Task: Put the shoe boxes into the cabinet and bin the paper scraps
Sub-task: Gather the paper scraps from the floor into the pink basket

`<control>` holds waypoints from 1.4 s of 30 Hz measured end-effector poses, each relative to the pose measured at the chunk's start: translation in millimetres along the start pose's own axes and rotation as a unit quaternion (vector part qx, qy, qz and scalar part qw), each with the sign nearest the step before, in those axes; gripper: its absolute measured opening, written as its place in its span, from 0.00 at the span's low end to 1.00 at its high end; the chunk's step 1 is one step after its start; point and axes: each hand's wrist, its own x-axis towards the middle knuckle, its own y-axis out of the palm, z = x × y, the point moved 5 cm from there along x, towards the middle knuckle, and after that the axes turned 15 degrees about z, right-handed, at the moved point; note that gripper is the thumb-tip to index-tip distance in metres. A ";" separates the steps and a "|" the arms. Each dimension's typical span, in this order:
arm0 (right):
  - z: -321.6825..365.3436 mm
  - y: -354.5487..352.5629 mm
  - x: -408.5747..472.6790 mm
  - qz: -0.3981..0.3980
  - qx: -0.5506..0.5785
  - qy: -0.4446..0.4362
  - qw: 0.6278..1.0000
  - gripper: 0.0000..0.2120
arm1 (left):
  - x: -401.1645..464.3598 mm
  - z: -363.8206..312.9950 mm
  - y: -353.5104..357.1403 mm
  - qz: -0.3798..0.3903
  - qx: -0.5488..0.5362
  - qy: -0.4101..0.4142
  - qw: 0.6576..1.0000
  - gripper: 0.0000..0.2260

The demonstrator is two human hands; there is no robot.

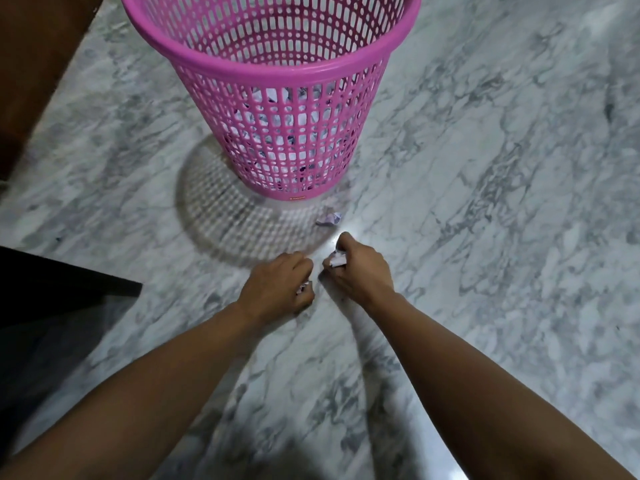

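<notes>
You are holding crumpled white paper in both hands, low over the marble floor (485, 168). Your right hand (360, 268) is curling its fingers around a white scrap (337, 260) that is peeking out near the thumb; your left hand (280, 285) is fisting tight on another scrap (302, 288), only a sliver showing. One more crumpled scrap (329, 218) — white with a purplish tint — is lying loose on the floor, just beside the base of the pink basket (277, 109). The basket is standing upright, its lattice walls showing crumpled white paper piling inside.
</notes>
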 end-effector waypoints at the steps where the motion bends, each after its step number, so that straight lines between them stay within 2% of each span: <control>1: 0.3 -8.0 4.3 -0.020 0.012 0.006 1.000 0.11 | 1.8 6.2 -3.5 -0.009 -0.020 -0.026 0.999 0.07; 3: 4.6 -22.8 16.4 -0.047 -0.014 -0.003 0.999 0.17 | 6.1 15.8 -13.8 -0.028 -0.062 -0.071 0.995 0.08; 6: 17.6 -31.0 38.8 -0.001 -0.099 -0.007 0.995 0.30 | 12.6 24.1 -24.3 -0.017 -0.071 -0.109 0.991 0.08; 8: 21.6 -26.0 51.2 0.038 -0.132 0.013 0.990 0.28 | 14.9 29.3 -22.5 0.022 -0.052 -0.135 0.989 0.09; 11: 25.6 -19.2 51.2 0.045 -0.131 0.030 0.990 0.20 | 11.7 31.9 -16.5 0.055 -0.046 -0.148 0.986 0.08; 18: 25.4 12.0 -2.5 0.052 -0.087 0.026 0.994 0.09 | -23.9 15.4 -15.3 0.092 -0.099 -0.094 0.986 0.04; 20: 20.6 15.1 -21.0 0.033 -0.073 0.036 0.996 0.10 | -32.3 15.2 -20.6 0.101 -0.113 -0.089 0.984 0.03; 24: 24.9 -2.0 -52.9 -0.033 -0.043 0.029 0.998 0.21 | -45.3 5.2 -39.9 0.092 -0.125 -0.087 0.984 0.04; 28: 48.7 -46.5 -76.6 -0.132 0.022 -0.027 0.991 0.27 | -47.0 -20.6 -81.9 0.020 -0.137 -0.030 0.990 0.05; 32: 85.0 -105.9 -98.6 -0.215 0.088 -0.149 0.961 0.27 | -38.0 -47.5 -153.0 -0.104 -0.169 0.005 0.980 0.06; 37: 146.0 -198.3 -112.6 -0.277 0.172 -0.277 0.904 0.17 | -28.4 -61.9 -278.8 -0.290 -0.226 0.046 0.929 0.06; 40: 185.2 -251.2 -105.9 -0.315 0.181 -0.302 0.882 0.18 | -17.8 -53.5 -353.1 -0.368 -0.261 0.044 0.892 0.08; 42: 211.2 -280.2 -96.6 -0.341 0.147 -0.297 0.880 0.21 | -6.9 -46.4 -391.8 -0.394 -0.272 0.018 0.877 0.08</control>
